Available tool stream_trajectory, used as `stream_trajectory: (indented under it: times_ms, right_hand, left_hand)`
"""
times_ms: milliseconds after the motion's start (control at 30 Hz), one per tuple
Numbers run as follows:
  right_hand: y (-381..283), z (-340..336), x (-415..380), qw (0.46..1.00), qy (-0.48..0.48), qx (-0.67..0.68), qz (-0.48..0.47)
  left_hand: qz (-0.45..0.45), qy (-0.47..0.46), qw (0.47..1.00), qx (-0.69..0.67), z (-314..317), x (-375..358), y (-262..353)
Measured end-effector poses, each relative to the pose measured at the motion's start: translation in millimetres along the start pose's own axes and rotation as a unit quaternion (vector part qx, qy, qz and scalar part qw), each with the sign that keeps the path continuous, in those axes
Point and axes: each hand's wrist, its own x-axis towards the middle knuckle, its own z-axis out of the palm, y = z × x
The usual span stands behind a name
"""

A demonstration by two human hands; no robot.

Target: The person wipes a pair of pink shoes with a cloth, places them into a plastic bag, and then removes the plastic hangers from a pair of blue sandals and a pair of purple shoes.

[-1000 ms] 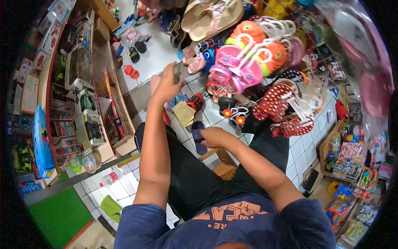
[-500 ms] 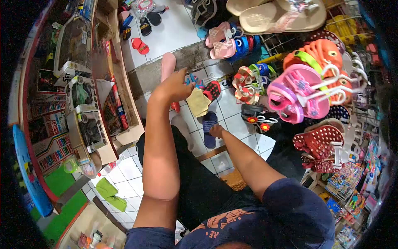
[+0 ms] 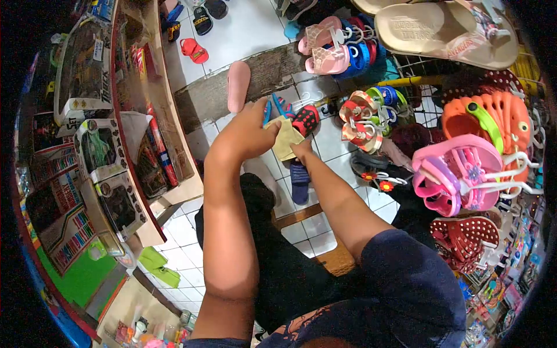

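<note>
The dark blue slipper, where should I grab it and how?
I'd come from above and pinch the dark blue slipper across its two long sides, at the end nearer the person's body. It lies lengthwise and looks narrow enough to pinch, and that end is uncovered, while the far end is partly hidden near the right hand and yellow cloth.

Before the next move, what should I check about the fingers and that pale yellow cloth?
1. Left fingers at the pale yellow cloth: ok, over its left edge.
2. Right fingers at the cloth: ok, by its lower right edge.
3. Firm grip: cannot tell, the contact is unclear.
4. Cloth apart from the red-and-black spotted shoe: cannot tell, they adjoin in view.
5. Red strapped sandal away from the fingers: ok.
</note>
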Motion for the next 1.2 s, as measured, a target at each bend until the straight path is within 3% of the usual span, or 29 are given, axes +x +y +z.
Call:
stream_trajectory:
  times_ms: [67,267,333,400,433,467,533,567,600,633,667,733,800,833,867,933,1000,1067,1133,1200]
  right_hand:
    - [-40.2,-13.8,-42.6,0.998,0.001,0.053,0.026]
    - [-47.3,-11.3,-59.1,0.993,0.050,-0.093,0.058]
    - [-49.9,-9.8,-64.8,0.996,0.043,-0.078,0.027]
    - [-59.8,-18.4,-75.9,0.995,-0.083,0.011,0.061]
    - [-57.5,-18.8,-78.1,0.988,-0.113,0.098,0.024]
    - [-56.0,-22.4,-79.2,0.989,-0.111,0.098,0.020]
    - [-62.2,-35.9,-91.3,0.923,-0.164,0.347,0.029]
    - [-92.7,-58.4,-132.9,0.923,-0.152,0.353,0.012]
    - [-102.4,-67.7,-145.8,0.923,-0.150,0.353,0.003]
    - [-108.9,-74.6,-155.5,0.926,-0.138,0.344,-0.075]
    - [-116.3,-81.1,-164.8,0.922,-0.125,0.332,-0.152]
    - [-136.3,-89.3,-190.9,0.905,-0.105,0.308,-0.276]
    - [-151.4,-105.8,-221.2,0.869,-0.060,0.167,-0.463]
    - [-174.1,-122.7,-255.1,0.844,-0.004,0.069,-0.532]
    - [-183.6,-132.6,-269.2,0.840,0.001,0.070,-0.538]
    - [-193.1,-148.0,-289.5,0.751,0.041,0.048,-0.657]
    - [-197.7,-169.5,-310.5,0.750,0.057,0.030,-0.659]
    - [-199.0,-188.2,-332.8,0.833,0.067,0.065,-0.545]
    - [-199.3,-206.2,-349.6,0.806,0.105,0.026,-0.582]
    - [-195.6,-214.8,-360.3,0.767,0.135,-0.017,-0.627]
  left_hand:
    - [0.015,0.012,1.000,0.001,-0.1,5.5,1.2]
    - [-0.012,-0.012,1.000,-0.001,-3.0,6.0,0.6]
    - [-0.018,-0.008,1.000,-0.017,-6.0,4.9,2.1]
    - [0.001,0.012,1.000,-0.010,-0.5,9.0,-8.4]
    - [0.019,0.031,0.999,-0.004,0.7,10.8,-11.5]
    - [0.023,0.035,0.999,-0.004,0.1,11.7,-13.8]
    - [-0.026,-0.003,0.999,-0.023,-4.3,11.9,-12.2]
    - [-0.021,0.001,1.000,-0.023,-4.5,13.1,-12.5]
    - [-0.080,-0.031,0.996,-0.020,-4.8,15.9,-12.3]
    - [-0.140,-0.064,0.988,-0.015,-6.2,15.5,-7.7]
    - [-0.133,-0.057,0.989,-0.014,-6.9,14.3,-2.0]
    - [-0.182,-0.175,0.965,-0.069,-12.2,6.9,17.0]
    - [-0.138,-0.174,0.974,-0.035,-13.2,0.3,32.8]
    - [-0.070,-0.156,0.978,-0.122,-5.0,-0.3,31.8]
    - [0.000,-0.138,0.969,-0.206,0.6,-1.5,32.9]
    - [0.031,-0.120,0.954,-0.272,-0.1,-10.1,38.3]
    - [0.082,-0.089,0.905,-0.408,-4.5,-16.8,40.8]
    - [0.098,-0.110,0.910,-0.388,-6.3,-21.2,46.7]
    - [0.117,-0.106,0.870,-0.467,0.5,-37.9,63.3]
    - [0.145,-0.081,0.878,-0.449,10.1,-46.9,73.2]
